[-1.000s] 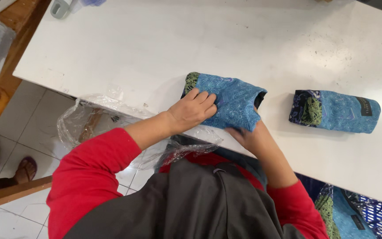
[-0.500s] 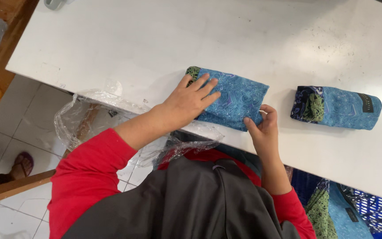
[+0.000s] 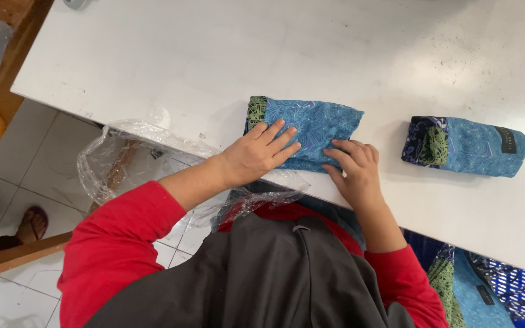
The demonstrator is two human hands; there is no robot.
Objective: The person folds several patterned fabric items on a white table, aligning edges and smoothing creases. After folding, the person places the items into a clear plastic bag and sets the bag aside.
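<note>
A folded blue patterned cloth (image 3: 311, 118) with a green end lies on the white table (image 3: 214, 54) near its front edge. My left hand (image 3: 257, 155) rests flat on the cloth's near left part, fingers spread. My right hand (image 3: 355, 170) presses its fingers on the cloth's near right edge. A second blue cloth (image 3: 466, 147), rolled into a tight bundle with a dark green-patterned end and a small dark label, lies apart to the right.
A clear plastic bag (image 3: 129, 161) hangs off the table's front edge beside my left arm. A blue crate (image 3: 505, 291) with more blue and green cloth sits below at the right. Another person's sandalled foot (image 3: 28, 225) stands on the tiled floor at left.
The cloth has been turned and flattened on the table. My left hand slid toward its near edge, and my right hand moved from gripping its corner to pressing down on it.
</note>
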